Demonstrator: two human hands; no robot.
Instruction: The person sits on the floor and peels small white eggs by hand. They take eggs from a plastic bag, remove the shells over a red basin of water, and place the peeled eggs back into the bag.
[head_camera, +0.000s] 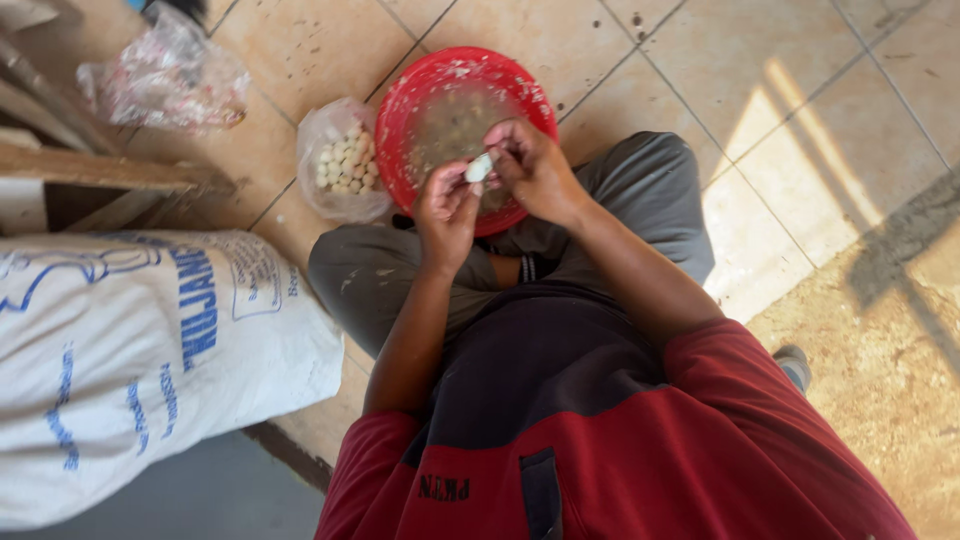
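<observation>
I sit cross-legged on a tiled floor over a red plastic basin (420, 85) of murky water with small pale pieces in it. My left hand (445, 210) and my right hand (535, 170) meet above the basin's near rim, both pinching one small white garlic clove (479, 168) between their fingertips. A clear plastic bag of peeled white cloves (343, 160) lies just left of the basin, touching it.
A large white woven sack with blue print (140, 350) lies on the left. Wooden planks (100, 175) sit at upper left, beside a crumpled clear plastic bag (165, 75). Beige floor tiles (800, 100) stretch to the right, with rough concrete (880, 380) at lower right.
</observation>
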